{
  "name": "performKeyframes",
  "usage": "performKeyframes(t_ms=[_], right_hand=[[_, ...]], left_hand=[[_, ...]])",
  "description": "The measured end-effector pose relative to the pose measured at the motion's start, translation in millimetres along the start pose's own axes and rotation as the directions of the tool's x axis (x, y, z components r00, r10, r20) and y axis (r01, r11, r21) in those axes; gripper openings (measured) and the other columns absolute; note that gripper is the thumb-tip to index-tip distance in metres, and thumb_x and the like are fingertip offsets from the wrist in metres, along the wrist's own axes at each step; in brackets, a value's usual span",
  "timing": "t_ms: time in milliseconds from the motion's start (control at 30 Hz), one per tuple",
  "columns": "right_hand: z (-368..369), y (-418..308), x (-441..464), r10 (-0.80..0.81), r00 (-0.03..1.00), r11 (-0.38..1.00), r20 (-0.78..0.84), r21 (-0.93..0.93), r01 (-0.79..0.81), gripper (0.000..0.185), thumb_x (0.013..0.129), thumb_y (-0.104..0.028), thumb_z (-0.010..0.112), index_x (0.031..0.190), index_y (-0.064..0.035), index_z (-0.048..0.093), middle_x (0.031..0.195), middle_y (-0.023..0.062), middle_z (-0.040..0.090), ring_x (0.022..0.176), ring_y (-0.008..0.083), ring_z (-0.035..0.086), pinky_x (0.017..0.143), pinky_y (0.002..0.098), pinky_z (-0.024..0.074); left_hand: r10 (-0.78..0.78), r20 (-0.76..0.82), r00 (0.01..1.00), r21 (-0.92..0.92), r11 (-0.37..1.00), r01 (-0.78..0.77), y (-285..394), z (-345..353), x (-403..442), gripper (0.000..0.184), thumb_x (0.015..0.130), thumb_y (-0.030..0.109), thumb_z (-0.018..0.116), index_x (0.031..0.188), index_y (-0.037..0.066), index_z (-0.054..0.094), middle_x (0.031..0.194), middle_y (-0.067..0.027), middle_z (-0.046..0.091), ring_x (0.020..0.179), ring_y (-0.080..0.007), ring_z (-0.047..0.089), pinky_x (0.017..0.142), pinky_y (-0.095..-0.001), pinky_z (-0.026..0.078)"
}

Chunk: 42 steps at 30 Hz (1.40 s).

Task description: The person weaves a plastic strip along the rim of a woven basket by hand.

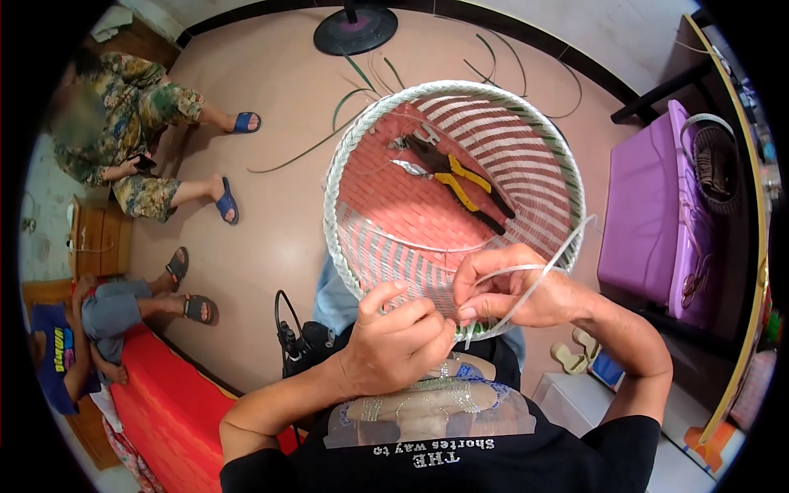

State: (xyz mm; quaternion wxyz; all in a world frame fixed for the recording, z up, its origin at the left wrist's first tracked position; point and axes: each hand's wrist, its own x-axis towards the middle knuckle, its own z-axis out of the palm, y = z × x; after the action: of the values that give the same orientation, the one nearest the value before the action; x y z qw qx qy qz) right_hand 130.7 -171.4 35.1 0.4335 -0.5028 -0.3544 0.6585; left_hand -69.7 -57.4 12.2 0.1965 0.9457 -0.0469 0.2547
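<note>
A round woven basket (332,197) with a white braided rim and a pink bottom rests at my lap. My left hand (399,333) is closed over the near rim, fingers curled around it. Beside it, my right hand (522,287) pinches a narrow white plastic strip (538,283) at the rim; the strip loops up over the back of that hand. The fingertips of both hands nearly meet. Inside the basket lie pliers (456,181) with yellow and black handles, their silver jaws toward the far left side.
Green strips (353,99) lie scattered on the tiled floor (279,271) beyond the basket, near a round black stand base (355,31). A purple bin (645,214) stands at right. Two people sit at left, one holding a phone (144,163), near a red-covered seat (177,403).
</note>
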Motion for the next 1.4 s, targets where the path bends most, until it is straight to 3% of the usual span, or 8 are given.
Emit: performKeyframes(t_ms=[133,300,433,567,667,933,1133,1400], right_hand=[[-10,-3,11,0.006,1.0,0.999,0.019,-0.035,-0.005,0.01,0.085,-0.002,0.071,0.089,-0.0003,0.061,0.074,-0.0015,0.059,0.07,0.003,0.055,0.06,0.0192,0.0449],[-16,-12,26,0.079,0.996,0.997,0.044,-0.031,-0.077,0.011,0.084,-0.003,0.072,0.085,-0.0012,0.061,0.071,-0.0024,0.059,0.064,0.0032,0.053,0.054,0.0192,0.0427],[-24,-17,30,0.009,1.0,0.996,0.007,-0.086,-0.008,0.012,0.083,-0.003,0.074,0.085,-0.0011,0.062,0.07,0.0004,0.061,0.062,0.0046,0.056,0.051,0.02,0.0437],[-35,-21,32,-0.002,1.0,1.0,0.018,0.016,0.002,0.014,0.08,-0.001,0.075,0.083,0.0004,0.062,0.069,0.0032,0.062,0.055,0.0069,0.056,0.046,0.0212,0.0432],[-45,-26,34,0.041,0.998,0.997,0.052,0.057,-0.044,0.01,0.082,-0.001,0.073,0.085,0.0024,0.064,0.077,0.0071,0.068,0.074,0.0127,0.067,0.068,0.0234,0.0537],[-45,-32,35,0.02,1.0,0.999,0.024,0.036,-0.021,0.014,0.078,-0.001,0.078,0.081,0.0007,0.064,0.074,0.005,0.068,0.069,0.0084,0.064,0.061,0.0206,0.0511],[-43,-34,35,0.029,0.999,0.999,0.022,0.018,-0.03,0.013,0.077,0.007,0.074,0.078,0.0006,0.063,0.075,0.0049,0.067,0.071,0.0087,0.064,0.061,0.0221,0.0512],[-43,-31,36,-0.01,0.998,1.0,0.063,0.019,0.008,0.012,0.077,-0.001,0.078,0.078,-0.0012,0.066,0.073,0.0017,0.067,0.066,0.0052,0.06,0.058,0.0194,0.0467]], left_hand=[[-0.069,0.033,0.997,-0.06,0.996,0.071,-8,-1,10,0.021,0.057,0.02,0.079,0.074,0.015,0.068,0.076,0.0066,0.063,0.078,-0.0117,0.06,0.098,-0.0487,0.028],[-0.096,-0.005,0.995,-0.154,0.984,0.094,-22,-5,24,0.02,0.059,0.015,0.08,0.075,0.013,0.068,0.073,0.0045,0.063,0.079,-0.0145,0.06,0.105,-0.052,0.021],[-0.138,-0.017,0.99,-0.184,0.974,0.132,-26,-6,34,0.021,0.06,0.014,0.079,0.076,0.013,0.067,0.071,0.0035,0.062,0.082,-0.0161,0.061,0.108,-0.0527,0.018],[-0.173,-0.075,0.982,-0.182,0.971,0.157,-27,-2,40,0.02,0.06,0.015,0.08,0.075,0.013,0.067,0.069,0.0026,0.059,0.08,-0.0168,0.06,0.106,-0.0503,0.021],[-0.179,-0.09,0.98,-0.196,0.968,0.159,-33,-1,46,0.019,0.061,0.017,0.079,0.073,0.012,0.065,0.068,0.0013,0.056,0.076,-0.0172,0.058,0.103,-0.0485,0.025],[-0.15,-0.139,0.979,-0.15,0.98,0.129,-41,5,49,0.023,0.055,0.016,0.08,0.071,0.014,0.063,0.065,0.0034,0.055,0.072,-0.0174,0.053,0.091,-0.039,0.03],[-0.155,-0.119,0.981,-0.109,0.984,0.142,-41,6,50,0.026,0.055,0.022,0.079,0.068,0.009,0.061,0.067,-0.0033,0.053,0.074,-0.0222,0.052,0.089,-0.0413,0.032],[-0.124,-0.11,0.986,-0.088,0.99,0.114,-45,8,48,0.027,0.057,0.025,0.078,0.069,0.008,0.061,0.067,-0.0039,0.051,0.074,-0.0234,0.05,0.088,-0.042,0.032]])
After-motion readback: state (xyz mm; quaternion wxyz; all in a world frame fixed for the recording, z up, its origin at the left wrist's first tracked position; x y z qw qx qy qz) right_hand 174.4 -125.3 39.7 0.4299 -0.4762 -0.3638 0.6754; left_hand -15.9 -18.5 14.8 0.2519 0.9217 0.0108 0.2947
